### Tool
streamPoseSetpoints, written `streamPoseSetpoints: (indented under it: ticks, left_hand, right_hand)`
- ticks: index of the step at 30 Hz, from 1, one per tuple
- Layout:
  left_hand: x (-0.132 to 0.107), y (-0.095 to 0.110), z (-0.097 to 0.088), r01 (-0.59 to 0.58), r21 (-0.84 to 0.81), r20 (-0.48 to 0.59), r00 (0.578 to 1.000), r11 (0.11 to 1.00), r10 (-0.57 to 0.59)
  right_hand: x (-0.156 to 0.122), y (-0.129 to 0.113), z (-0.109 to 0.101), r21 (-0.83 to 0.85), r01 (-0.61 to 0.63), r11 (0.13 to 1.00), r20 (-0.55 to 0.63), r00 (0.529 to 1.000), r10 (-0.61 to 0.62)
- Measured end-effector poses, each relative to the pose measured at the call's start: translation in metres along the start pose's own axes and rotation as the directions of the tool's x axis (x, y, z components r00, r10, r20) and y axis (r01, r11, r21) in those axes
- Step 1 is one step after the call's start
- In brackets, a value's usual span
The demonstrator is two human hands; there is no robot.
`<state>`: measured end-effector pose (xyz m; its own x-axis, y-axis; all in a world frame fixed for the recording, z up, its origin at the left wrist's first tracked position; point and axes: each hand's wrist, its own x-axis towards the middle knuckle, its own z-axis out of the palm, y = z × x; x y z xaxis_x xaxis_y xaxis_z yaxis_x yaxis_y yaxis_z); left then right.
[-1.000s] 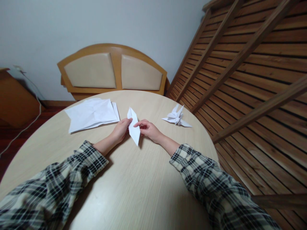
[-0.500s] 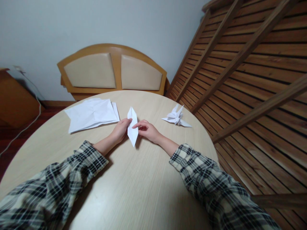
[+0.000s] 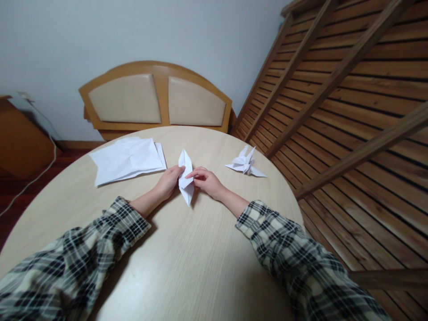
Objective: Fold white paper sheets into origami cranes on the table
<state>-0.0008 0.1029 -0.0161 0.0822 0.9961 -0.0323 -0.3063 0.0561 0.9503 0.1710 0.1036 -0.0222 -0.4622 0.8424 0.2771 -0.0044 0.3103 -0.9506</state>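
Over the desk [image 3: 200, 249]: one folded white paper [image 3: 184, 182], pinched by my left hand [image 3: 168, 182] and right hand [image 3: 207, 183] at opposite edges; lower half, smooth a moment ago, now shows a crease; folding apparently advances.

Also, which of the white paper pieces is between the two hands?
The narrow folded piece, in the middle: the left hand and the right hand both touch it. The flat sheets and the spiky folded shape lie untouched on the table.
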Motion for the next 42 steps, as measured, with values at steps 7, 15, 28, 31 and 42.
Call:
streamPoseSetpoints:
  ticks: [7,15,28,31,42]
  left_hand:
    - [-0.002,0.0,0.001,-0.04,0.084,-0.017,0.999,0.996,0.042]
    - [-0.005,0.001,0.002,-0.063,0.108,0.128,0.991,0.992,0.049]
    - [-0.01,0.005,0.005,-0.149,0.294,0.18,0.979,0.944,0.099]
    - [-0.012,0.007,0.005,-0.195,0.359,0.211,0.97,0.913,0.124]
    - [-0.013,0.007,0.007,-0.223,0.381,0.264,0.956,0.898,0.125]
  right_hand:
    - [0.003,0.002,0.001,0.106,0.0,0.994,-0.027,1.0,0.003]
    - [0.004,0.0,0.004,0.124,-0.059,0.99,-0.071,0.995,0.068]
    - [0.006,0.008,0.003,0.071,-0.041,0.997,-0.201,0.978,0.054]
    - [0.007,0.009,0.004,0.048,-0.04,0.998,-0.241,0.969,0.05]
    - [0.005,0.002,0.008,0.139,-0.124,0.983,-0.301,0.94,0.161]
